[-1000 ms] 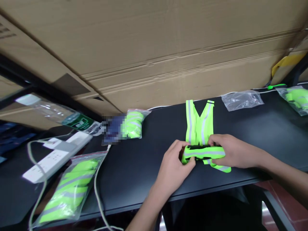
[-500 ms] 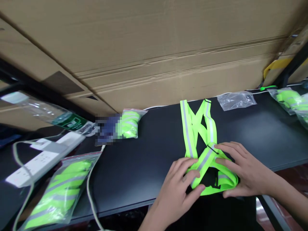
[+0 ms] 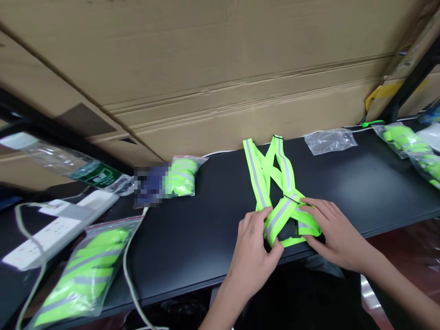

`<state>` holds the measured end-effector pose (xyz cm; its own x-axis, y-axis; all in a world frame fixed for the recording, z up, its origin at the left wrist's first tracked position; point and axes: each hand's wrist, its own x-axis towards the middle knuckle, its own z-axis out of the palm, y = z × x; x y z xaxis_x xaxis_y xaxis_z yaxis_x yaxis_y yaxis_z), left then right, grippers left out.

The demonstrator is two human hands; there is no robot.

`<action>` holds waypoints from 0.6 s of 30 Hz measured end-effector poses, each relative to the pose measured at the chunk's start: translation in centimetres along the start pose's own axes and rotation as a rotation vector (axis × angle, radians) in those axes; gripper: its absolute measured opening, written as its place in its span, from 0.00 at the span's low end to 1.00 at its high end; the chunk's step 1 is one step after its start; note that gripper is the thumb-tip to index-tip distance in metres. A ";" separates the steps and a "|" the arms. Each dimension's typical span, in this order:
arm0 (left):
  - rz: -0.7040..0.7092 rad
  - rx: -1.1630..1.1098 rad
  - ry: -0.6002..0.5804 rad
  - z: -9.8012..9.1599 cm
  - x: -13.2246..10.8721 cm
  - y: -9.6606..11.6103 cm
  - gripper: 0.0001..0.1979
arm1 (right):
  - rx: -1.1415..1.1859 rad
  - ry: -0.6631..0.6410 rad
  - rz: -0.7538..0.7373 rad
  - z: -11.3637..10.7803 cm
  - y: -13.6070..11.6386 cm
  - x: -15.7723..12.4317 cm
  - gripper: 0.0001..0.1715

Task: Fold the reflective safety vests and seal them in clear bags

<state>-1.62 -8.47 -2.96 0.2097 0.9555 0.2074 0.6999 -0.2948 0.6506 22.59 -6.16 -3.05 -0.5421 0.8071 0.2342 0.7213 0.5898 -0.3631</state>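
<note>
Right now, the left hand (image 3: 252, 243) and right hand (image 3: 335, 233) both grip a bright green safety vest (image 3: 282, 165) lying on the black bench (image 3: 360, 183). Farther away sit a clear plastic bag (image 3: 330, 141) and a big cardboard box (image 3: 220, 68).

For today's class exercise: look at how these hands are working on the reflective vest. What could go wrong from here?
The bunched end of the high-visibility vest, held by the left hand and right hand, sits close to the black table's front edge, so it might slip over. The long loose straps cross each other and could twist. The black buckle, partly among the folds, might snag.
</note>
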 end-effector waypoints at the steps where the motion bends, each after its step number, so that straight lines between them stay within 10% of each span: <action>1: -0.013 0.004 0.004 0.1 0.0 0.1 0.31 | 0.009 0.005 0.014 0.0 -0.1 0.1 0.27; 10: -0.135 0.087 -0.060 1.0 3.7 2.0 0.25 | 0.091 0.015 0.139 -0.3 -0.8 1.3 0.30; 18: -0.063 -0.538 0.467 0.7 3.1 -0.5 0.36 | 0.614 0.439 0.449 1.9 0.6 1.3 0.23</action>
<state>-0.84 -5.34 -3.10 -0.2189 0.9029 0.3701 0.2418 -0.3172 0.9170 21.52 -4.81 -4.70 0.0432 0.9715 0.2329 0.3983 0.1970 -0.8959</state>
